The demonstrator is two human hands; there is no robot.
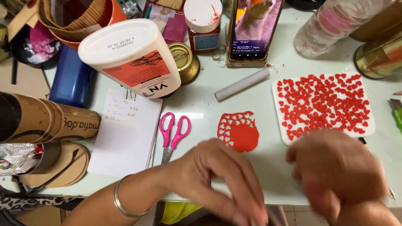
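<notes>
A red paper scrap [238, 131], punched through with small heart-shaped holes along its top and left edges, lies flat on the pale table, just beyond the hands.

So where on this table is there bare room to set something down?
Bare patches: between the pink-handled scissors and red punched paper, and below the grey cardboard tube beside the white heart-covered tray. The back edge and left side are crowded.
</notes>
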